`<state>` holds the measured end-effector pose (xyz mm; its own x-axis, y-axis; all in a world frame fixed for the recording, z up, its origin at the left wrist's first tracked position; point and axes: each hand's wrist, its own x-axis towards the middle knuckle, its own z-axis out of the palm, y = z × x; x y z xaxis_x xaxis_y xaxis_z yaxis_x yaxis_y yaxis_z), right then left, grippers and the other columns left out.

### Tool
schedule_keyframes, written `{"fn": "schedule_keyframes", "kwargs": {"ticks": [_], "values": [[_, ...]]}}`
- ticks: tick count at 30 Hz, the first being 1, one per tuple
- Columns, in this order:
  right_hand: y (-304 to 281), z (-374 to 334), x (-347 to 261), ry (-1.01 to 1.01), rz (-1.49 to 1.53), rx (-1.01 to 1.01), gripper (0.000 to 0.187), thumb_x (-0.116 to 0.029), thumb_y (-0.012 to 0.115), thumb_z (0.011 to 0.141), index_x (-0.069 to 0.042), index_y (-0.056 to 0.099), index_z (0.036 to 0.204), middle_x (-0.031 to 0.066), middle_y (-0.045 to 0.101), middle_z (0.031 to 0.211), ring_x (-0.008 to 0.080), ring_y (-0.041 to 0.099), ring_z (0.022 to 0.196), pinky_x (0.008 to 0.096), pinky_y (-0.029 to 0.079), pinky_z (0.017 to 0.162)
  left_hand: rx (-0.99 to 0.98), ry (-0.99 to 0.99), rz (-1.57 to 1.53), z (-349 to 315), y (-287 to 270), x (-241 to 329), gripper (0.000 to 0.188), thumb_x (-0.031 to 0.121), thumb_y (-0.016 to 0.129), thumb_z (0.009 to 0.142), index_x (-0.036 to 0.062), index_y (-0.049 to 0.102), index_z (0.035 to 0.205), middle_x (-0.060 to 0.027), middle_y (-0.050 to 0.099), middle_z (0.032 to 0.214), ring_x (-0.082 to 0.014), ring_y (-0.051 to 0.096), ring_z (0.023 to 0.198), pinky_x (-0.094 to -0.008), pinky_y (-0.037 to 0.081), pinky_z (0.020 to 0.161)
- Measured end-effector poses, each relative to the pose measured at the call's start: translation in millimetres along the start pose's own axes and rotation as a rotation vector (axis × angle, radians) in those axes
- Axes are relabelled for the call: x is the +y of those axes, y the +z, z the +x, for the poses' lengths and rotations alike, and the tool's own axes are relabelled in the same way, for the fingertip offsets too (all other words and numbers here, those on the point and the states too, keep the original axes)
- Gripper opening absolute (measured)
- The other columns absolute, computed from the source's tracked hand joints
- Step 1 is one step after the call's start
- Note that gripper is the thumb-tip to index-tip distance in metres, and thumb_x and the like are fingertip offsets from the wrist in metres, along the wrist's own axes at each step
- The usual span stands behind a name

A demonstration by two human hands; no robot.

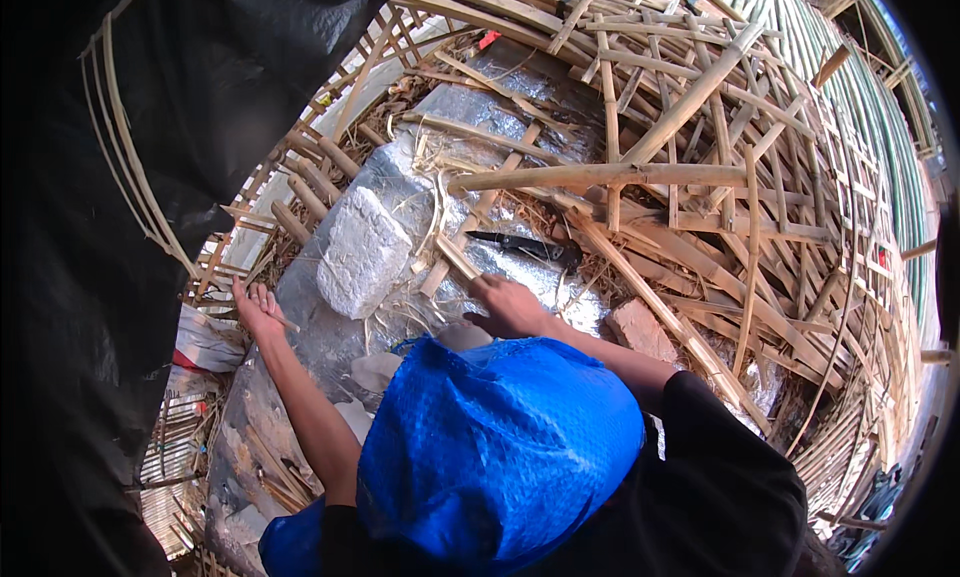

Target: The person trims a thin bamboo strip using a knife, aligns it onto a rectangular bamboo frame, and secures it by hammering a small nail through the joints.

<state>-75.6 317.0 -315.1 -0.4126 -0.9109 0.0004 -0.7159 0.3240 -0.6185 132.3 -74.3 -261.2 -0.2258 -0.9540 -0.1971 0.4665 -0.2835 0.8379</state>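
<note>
My right hand (508,305) is closed round the near end of a short split bamboo piece (458,258), which points away and to the left. Just beyond that hand, a black-handled knife (518,244) lies on the silvery sheet. Off to the left, my left hand (260,309) is curled with a thin bamboo strip (289,325) in it; a short end pokes out on its right side. Between the hands and a little farther off rests a rough whitish stone block (363,253). Blue woven plastic (500,437) covers my lap.
Bamboo poles and lattice (690,177) crowd the right and far right. A reddish brick (641,329) sits by my right forearm. Black sheeting (90,277) hangs along the left, with long bent strips (130,157) before it. Shavings (437,212) litter the silvery sheet (455,102).
</note>
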Motion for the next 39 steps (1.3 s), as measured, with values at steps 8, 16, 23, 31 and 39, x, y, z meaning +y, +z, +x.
{"fn": "schedule_keyframes", "kwargs": {"ticks": [8,16,23,31,39], "values": [[74,39,7,-0.198,-0.451,0.218,0.036,-0.021,0.064,0.078,-0.010,0.057,0.112,0.0130,0.055,0.115,0.0293,0.048,0.111,0.0371,0.042,0.085,-0.007,0.150,-0.041,-8,4,69,0.031,0.037,0.054,0.099,0.0137,0.043,0.082,0.0062,0.029,0.048,-0.0042,0.026,0.032,-0.0196,0.023,0.026],[1,80,20,-0.170,-0.067,0.239,0.029,-0.022,0.065,0.085,-0.004,0.063,0.107,0.0166,0.058,0.110,0.0343,0.051,0.111,0.0460,0.045,0.094,-0.035,0.249,-0.059,-15,17,109,0.028,0.032,0.054,0.100,0.0128,0.048,0.082,0.0054,0.034,0.051,-0.0051,0.028,0.033,-0.0210,0.024,0.027],[-127,197,154,0.317,-0.458,0.370,0.022,-0.007,0.056,0.083,0.003,0.063,0.101,0.0222,0.067,0.086,0.0410,0.066,0.090,0.0501,0.055,0.076,-0.029,0.282,-0.141,-16,33,105,0.018,0.028,0.057,0.099,0.0102,0.053,0.101,0.0065,0.030,0.053,-0.0032,0.026,0.037,-0.0197,0.023,0.030],[-131,222,221,0.617,-0.433,0.032,0.029,-0.018,0.056,0.089,-0.003,0.070,0.108,0.0199,0.068,0.115,0.0343,0.066,0.107,0.0437,0.056,0.085,0.018,0.343,-0.176,-14,19,127,0.021,0.027,0.057,0.099,0.0104,0.054,0.111,0.0059,0.030,0.055,-0.0027,0.026,0.040,-0.0187,0.022,0.031],[-178,189,193,0.490,0.363,0.318,0.032,-0.021,0.056,0.086,0.002,0.056,0.063,0.0087,0.055,0.057,0.0189,0.054,0.047,0.0371,0.042,0.046,0.091,0.355,-0.193,-25,32,135,0.024,0.027,0.061,0.097,0.0097,0.055,0.112,0.0058,0.030,0.055,-0.0032,0.025,0.040,-0.0191,0.022,0.031]]}}
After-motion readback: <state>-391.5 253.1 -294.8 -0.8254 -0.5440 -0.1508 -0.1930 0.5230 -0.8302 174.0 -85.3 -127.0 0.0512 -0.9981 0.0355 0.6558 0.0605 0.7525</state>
